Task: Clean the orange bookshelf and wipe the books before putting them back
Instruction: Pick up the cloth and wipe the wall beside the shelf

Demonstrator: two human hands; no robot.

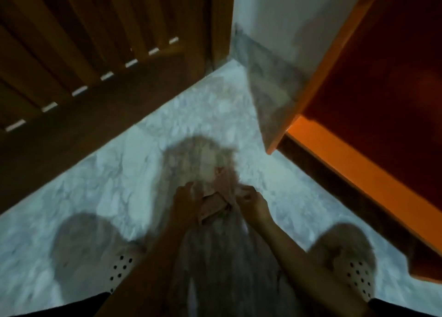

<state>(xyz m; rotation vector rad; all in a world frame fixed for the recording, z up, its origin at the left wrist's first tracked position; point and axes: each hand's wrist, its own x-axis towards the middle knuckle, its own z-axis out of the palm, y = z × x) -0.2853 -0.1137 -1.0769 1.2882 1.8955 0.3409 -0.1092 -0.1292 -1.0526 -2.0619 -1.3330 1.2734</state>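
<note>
A pinkish cloth (216, 203) is bunched between both hands low in the middle of the blurred head view, above the marble floor. My left hand (187, 203) grips its left side and my right hand (251, 203) pinches its right side. The orange bookshelf (354, 158) stands at the right, its open compartment dark and reddish inside. No books are in view.
A dark wooden slatted door (95, 60) fills the upper left. A white wall with a grey skirting (270, 77) runs between door and shelf. White perforated slippers (122, 268) sit on my feet on the pale marble floor (114, 173).
</note>
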